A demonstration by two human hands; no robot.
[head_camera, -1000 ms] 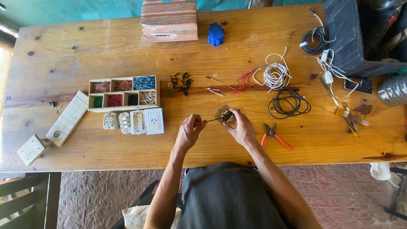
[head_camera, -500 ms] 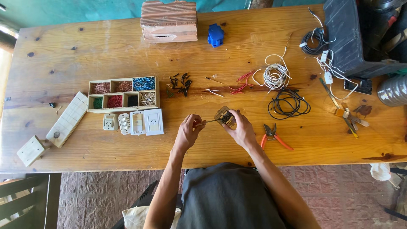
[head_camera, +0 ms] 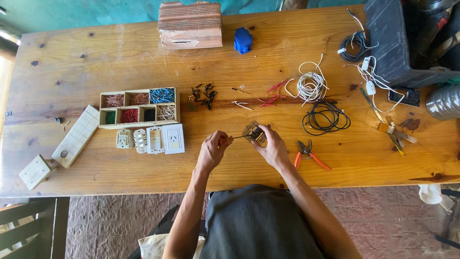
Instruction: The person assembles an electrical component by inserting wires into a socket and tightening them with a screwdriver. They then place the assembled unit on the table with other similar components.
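Since the earlier frame nothing has shifted noticeably: both my hands remain at the same spot near the table's front edge, and the items around them lie as before. My left hand [head_camera: 212,150] is closed, pinching a thin screwdriver [head_camera: 235,138] whose tip reaches into a small tan switch module [head_camera: 254,132]. My right hand [head_camera: 274,147] grips that module from its right side, fingers curled around it. The module's details are too small to make out, and my fingers cover its far side.

Just right of my right hand lie orange-handled pliers [head_camera: 307,153], apart from it. Left of my left hand sit a row of white socket and switch plates [head_camera: 152,139], and beyond them a wooden compartment tray [head_camera: 138,107] of coloured bits. Ahead of my hands lie small black pieces [head_camera: 203,94], red wire offcuts [head_camera: 273,93], a white wire coil [head_camera: 310,86] and a black cable coil [head_camera: 326,118]. Farthest off stand a brick [head_camera: 190,25] and a blue part [head_camera: 243,40].

Bare wooden table [head_camera: 96,57] lies open between my hands and the wires. A black case [head_camera: 390,38] is cut off at the far right.
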